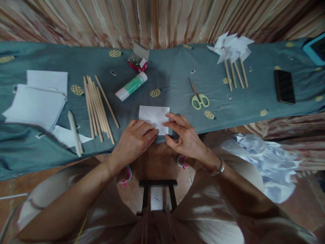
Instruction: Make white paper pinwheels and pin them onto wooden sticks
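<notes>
Soft green cloth drapes the worktop (172,88), smooth round wooden sticks (98,108) bunched at left!
Here's the white paper (154,113) at the near edge, between both hands: left grip (138,137) pressing, pinch impossible to tell, right grip (184,137) open at its side; flat, squarish, faint diagonal lines.

A: Left hand (137,137)?
B: Palm down — fingers together, slightly bent, aimed inward.
A: Right hand (184,135)?
B: Fingers spread, curved, thumb apart — facing the left.
A: Forearms (83,189)?
B: Bare, converging.
</notes>
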